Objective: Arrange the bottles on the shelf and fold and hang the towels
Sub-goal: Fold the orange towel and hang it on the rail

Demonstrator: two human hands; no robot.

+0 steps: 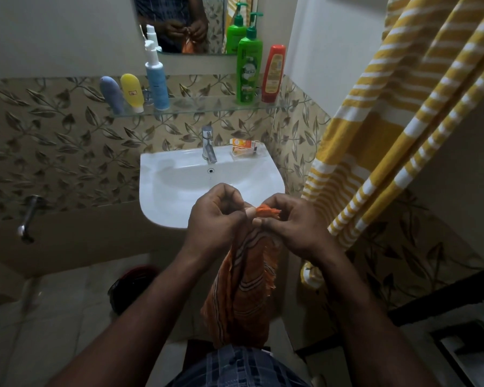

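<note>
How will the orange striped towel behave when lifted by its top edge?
Probably floppy: the orange towel hangs limp in long folds below the left hand and right hand, which pinch its top edge. Likely light, since fingertip pinches alone seem to carry it. Its frayed side fringe might snag.

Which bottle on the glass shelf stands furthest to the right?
The red plastic bottle, at the glass shelf's right end, next to the tall green pump bottle; the other three stand grouped at the left.
</note>
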